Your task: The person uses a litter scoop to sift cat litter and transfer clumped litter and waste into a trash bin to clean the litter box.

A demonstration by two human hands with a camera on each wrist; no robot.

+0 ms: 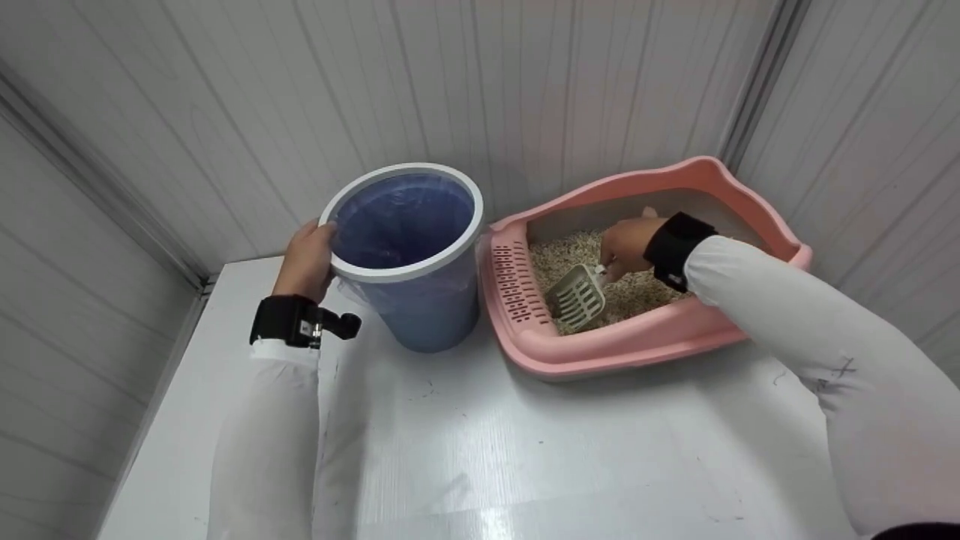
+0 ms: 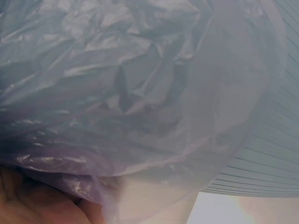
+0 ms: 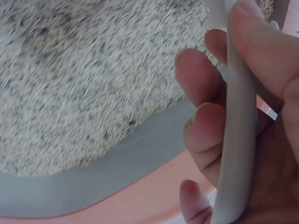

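Observation:
A pink litter box [image 1: 600, 356] filled with pale litter [image 1: 570, 251] stands on the white floor against the wall. My right hand [image 1: 626, 244] grips the handle of a pale slotted scoop [image 1: 577, 298], whose blade rests in the litter near the box's front left. In the right wrist view my fingers [image 3: 205, 135] curl round the scoop handle [image 3: 238, 140] above the litter [image 3: 84, 84]. My left hand [image 1: 307, 259] holds the rim of a blue bin [image 1: 420, 315] lined with a plastic bag [image 2: 140, 93], just left of the box.
White panelled walls [image 1: 225, 112] close in behind and on both sides, forming a corner behind the litter box. The white floor [image 1: 487, 450] stretches toward me in front of bin and box. A wall track [image 1: 97, 187] runs along the left.

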